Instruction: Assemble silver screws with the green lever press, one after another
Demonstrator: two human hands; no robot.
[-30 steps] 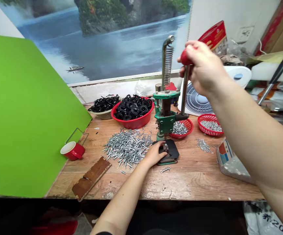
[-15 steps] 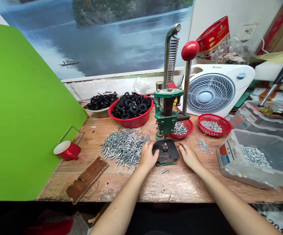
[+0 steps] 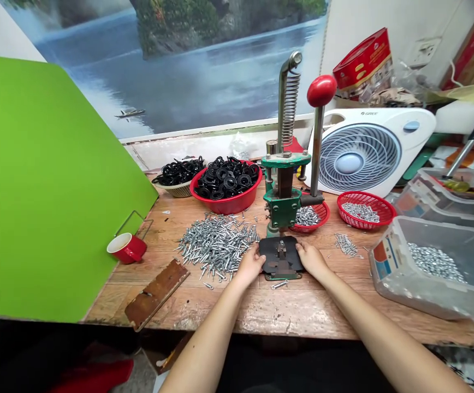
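Resting at either side of the black plate (image 3: pixel 270 248) under the green press (image 3: pixel 283 204), both hands now touch it. The left hand (image 3: pixel 251 263) stays at the left edge, fingers loosely curled. The right hand (image 3: pixel 311 258), a second ago up on the red knob (image 3: pixel 321 90), has come down to the right edge, fingers half bent. Neither hand closes round anything. A small metal piece (image 3: pixel 281 250) sits mid-plate.
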